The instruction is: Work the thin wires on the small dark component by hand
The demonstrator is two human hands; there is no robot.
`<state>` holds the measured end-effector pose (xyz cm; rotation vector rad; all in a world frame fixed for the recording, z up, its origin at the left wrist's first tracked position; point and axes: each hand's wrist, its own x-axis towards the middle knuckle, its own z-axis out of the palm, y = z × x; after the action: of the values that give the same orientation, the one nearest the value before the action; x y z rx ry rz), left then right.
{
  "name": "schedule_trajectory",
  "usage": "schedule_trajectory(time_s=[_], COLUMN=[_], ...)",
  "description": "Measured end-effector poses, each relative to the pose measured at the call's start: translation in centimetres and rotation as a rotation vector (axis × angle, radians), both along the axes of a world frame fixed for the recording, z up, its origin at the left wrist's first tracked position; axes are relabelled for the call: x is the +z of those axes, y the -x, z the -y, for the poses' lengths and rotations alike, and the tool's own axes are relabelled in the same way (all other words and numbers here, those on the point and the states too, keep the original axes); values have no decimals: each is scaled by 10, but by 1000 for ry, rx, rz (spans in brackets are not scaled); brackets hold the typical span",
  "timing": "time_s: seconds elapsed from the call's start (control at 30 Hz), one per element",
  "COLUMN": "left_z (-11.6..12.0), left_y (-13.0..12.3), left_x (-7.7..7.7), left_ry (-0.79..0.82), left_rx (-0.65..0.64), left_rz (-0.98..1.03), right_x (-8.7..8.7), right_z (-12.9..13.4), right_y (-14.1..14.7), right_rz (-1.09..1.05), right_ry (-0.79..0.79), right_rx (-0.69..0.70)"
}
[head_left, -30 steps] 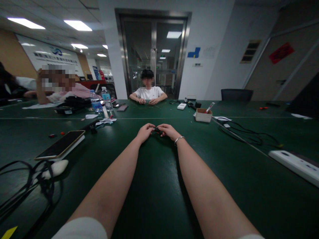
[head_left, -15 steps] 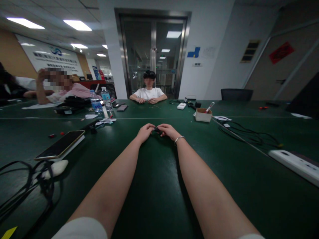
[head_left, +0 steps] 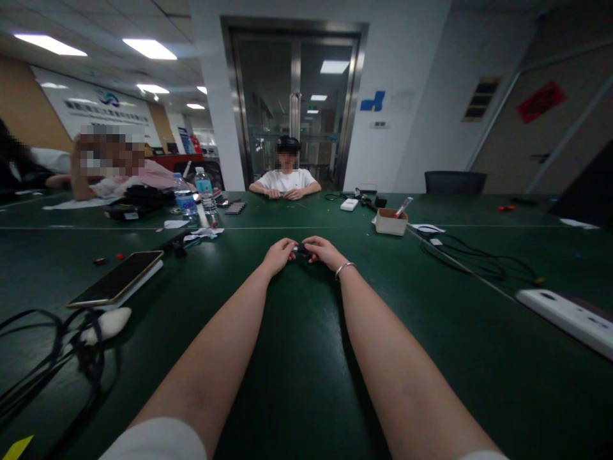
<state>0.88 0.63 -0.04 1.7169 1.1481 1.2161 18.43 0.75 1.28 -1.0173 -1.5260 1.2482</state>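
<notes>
Both of my hands reach forward over the green table (head_left: 306, 358), close together and just above or on its top. Between them is a small dark object (head_left: 301, 250), black with a shiny pale spot at its left end; its kind is too small to make out. The fingers of my left hand (head_left: 279, 257) pinch its left end. My right hand (head_left: 327, 252), with a silver bangle (head_left: 343, 269) at the wrist, grips the right end. Fingertips hide part of the object.
To the left lie a phone (head_left: 119, 279), a white mouse-like item (head_left: 108, 323) and black cables (head_left: 57, 358). Water bottles (head_left: 204, 191) stand further back. A small box (head_left: 391, 221) and a white power strip (head_left: 565, 316) are on the right. Another person (head_left: 287, 179) sits opposite.
A shiny pale spot now shows at the left end of the dark object, beside my left fingertips. My hands have otherwise hardly moved.
</notes>
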Motion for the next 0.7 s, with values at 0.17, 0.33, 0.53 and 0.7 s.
schedule_trajectory(time_s=[0.17, 0.33, 0.53, 0.7], left_z=[0, 4, 1, 2], left_y=[-1, -1, 2, 2], left_x=[-1, 1, -1, 1], left_ry=[33, 53, -34, -35], left_rx=[9, 0, 79, 64], left_rz=[43, 25, -44, -57], right_x=[2, 1, 1, -1], right_z=[3, 2, 1, -1], right_y=[1, 0, 0, 0], right_rz=[1, -8, -6, -12], right_ry=[-19, 4, 10, 19], right_rx=[1, -7, 4, 2])
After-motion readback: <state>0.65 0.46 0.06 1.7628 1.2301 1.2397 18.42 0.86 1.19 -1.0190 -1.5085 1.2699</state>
